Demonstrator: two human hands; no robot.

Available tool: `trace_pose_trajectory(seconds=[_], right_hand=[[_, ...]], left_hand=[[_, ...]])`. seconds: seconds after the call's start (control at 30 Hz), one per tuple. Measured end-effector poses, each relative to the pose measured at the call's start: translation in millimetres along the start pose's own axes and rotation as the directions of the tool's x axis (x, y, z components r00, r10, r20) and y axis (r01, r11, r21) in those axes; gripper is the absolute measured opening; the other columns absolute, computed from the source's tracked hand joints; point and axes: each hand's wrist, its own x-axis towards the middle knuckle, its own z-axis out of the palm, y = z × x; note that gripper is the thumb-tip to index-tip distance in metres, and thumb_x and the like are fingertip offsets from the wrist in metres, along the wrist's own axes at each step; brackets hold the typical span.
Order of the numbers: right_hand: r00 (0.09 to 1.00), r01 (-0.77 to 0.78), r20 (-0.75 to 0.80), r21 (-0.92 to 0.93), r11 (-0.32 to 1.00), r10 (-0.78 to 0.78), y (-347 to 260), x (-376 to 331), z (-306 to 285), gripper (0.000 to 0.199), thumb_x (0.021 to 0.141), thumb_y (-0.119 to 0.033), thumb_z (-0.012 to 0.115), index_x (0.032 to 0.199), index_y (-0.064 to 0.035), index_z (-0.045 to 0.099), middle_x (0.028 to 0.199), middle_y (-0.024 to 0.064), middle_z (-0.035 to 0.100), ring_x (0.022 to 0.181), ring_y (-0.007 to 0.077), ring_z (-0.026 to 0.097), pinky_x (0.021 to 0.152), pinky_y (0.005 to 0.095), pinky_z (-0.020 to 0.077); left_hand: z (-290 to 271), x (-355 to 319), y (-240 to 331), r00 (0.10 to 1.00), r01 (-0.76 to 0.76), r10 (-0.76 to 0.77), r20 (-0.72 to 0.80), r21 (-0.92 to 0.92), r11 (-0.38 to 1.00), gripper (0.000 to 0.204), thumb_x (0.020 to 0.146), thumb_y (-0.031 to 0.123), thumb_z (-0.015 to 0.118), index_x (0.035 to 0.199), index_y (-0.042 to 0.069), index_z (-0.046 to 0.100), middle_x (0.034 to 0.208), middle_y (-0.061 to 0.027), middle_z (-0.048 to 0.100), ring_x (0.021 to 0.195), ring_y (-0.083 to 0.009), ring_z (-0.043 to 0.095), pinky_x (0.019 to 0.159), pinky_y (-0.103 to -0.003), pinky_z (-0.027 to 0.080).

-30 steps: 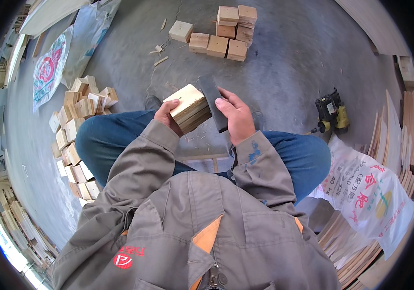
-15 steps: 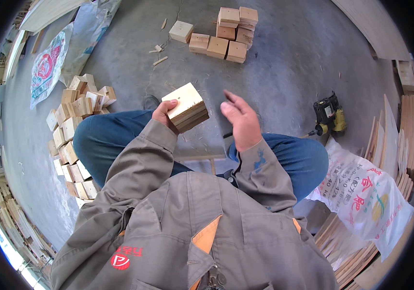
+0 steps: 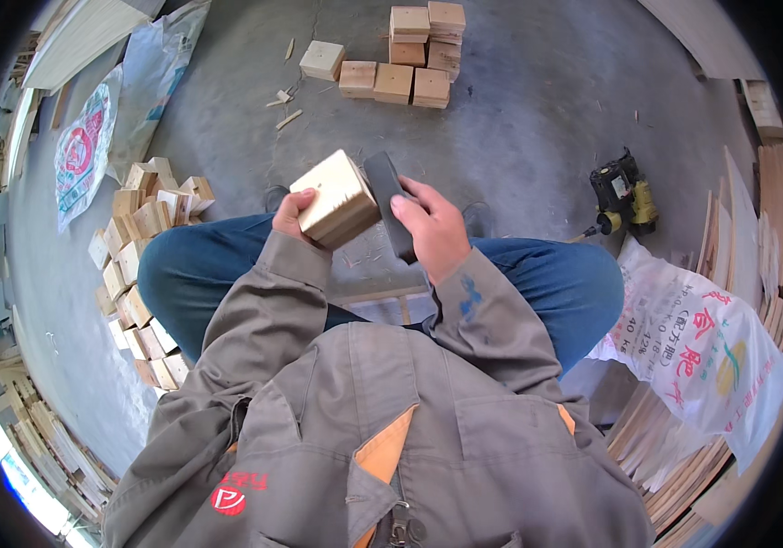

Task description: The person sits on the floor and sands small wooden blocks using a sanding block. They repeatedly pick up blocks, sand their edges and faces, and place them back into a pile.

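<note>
Left grip (image 3: 292, 216) holds a block (image 3: 337, 194), right grip (image 3: 437, 228) a dark bar (image 3: 382, 182).

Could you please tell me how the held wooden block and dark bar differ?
The wooden block is pale; the bar is dark. The block is chunky, the bar slim. The left hand holds the block, the right hand the bar. Both are hand-held.

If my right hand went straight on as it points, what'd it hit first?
Likely the wooden block in your left hand, met by the dark block your right hand holds; depth's unclear.
</note>
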Motion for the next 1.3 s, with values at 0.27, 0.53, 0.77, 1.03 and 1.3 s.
trace_pose_trajectory(seconds=[0.27, 0.53, 0.77, 1.03, 1.3], right_hand=[[0.943, 0.294, -0.006, -0.462, 0.837, -0.334, 5, 6, 4, 0.049, 0.093, -0.023, 0.068, 0.134, 0.0045, 0.064, 0.123, 0.0279, 0.070, 0.112, 0.0344, 0.069, 0.099, 0.0373, 0.0514], [0.918, 0.253, -0.203, -0.358, 0.899, -0.340, 16, 37, -25, 0.049, 0.093, -0.026, 0.070, 0.134, 0.0014, 0.065, 0.123, 0.0248, 0.070, 0.112, 0.0329, 0.068, 0.098, 0.0388, 0.0512], [0.899, 0.319, -0.023, -0.649, 0.690, -0.437, 0, 3, -3, 0.052, 0.093, -0.027, 0.071, 0.137, -0.0017, 0.064, 0.125, 0.0236, 0.066, 0.117, 0.0366, 0.062, 0.103, 0.0417, 0.0487], [0.854, 0.429, 0.098, -0.689, 0.585, -0.511, 10, -1, 1, 0.051, 0.094, -0.027, 0.071, 0.138, -0.0018, 0.063, 0.128, 0.0224, 0.065, 0.123, 0.0357, 0.058, 0.106, 0.0416, 0.0469], [0.803, 0.432, 0.029, -0.715, 0.549, -0.595, 6, 10, -6, 0.049, 0.094, -0.026, 0.072, 0.135, -0.0016, 0.064, 0.127, 0.0261, 0.062, 0.121, 0.0394, 0.058, 0.104, 0.0442, 0.0474]], left_hand=[[-3, -5, 7, 0.981, 0.114, -0.109, 0.163, -0.017, 0.993, 0.066, 0.082, 0.029, 0.063, 0.143, 0.005, 0.054, 0.132, -0.0201, 0.066, 0.116, -0.0414, 0.066, 0.100, -0.060, 0.052], [28, -27, 9, 0.985, 0.168, -0.169, -0.039, -0.015, 0.986, 0.059, 0.086, 0.044, 0.062, 0.137, 0.015, 0.062, 0.126, -0.0129, 0.069, 0.113, -0.0378, 0.064, 0.096, -0.054, 0.049], [20, -19, 9, 0.991, 0.104, -0.109, -0.073, -0.074, 0.992, 0.053, 0.091, 0.047, 0.057, 0.132, 0.016, 0.066, 0.127, -0.0126, 0.069, 0.112, -0.0382, 0.065, 0.095, -0.054, 0.050], [22, -17, 10, 0.994, 0.063, -0.070, -0.086, -0.079, 0.995, 0.052, 0.091, 0.047, 0.058, 0.131, 0.014, 0.066, 0.126, -0.0133, 0.069, 0.112, -0.0385, 0.066, 0.094, -0.053, 0.052], [30, -20, 7, 0.993, 0.066, -0.071, -0.098, -0.056, 0.996, 0.052, 0.093, 0.047, 0.057, 0.132, 0.014, 0.065, 0.126, -0.0141, 0.069, 0.111, -0.0381, 0.066, 0.095, -0.053, 0.052]])
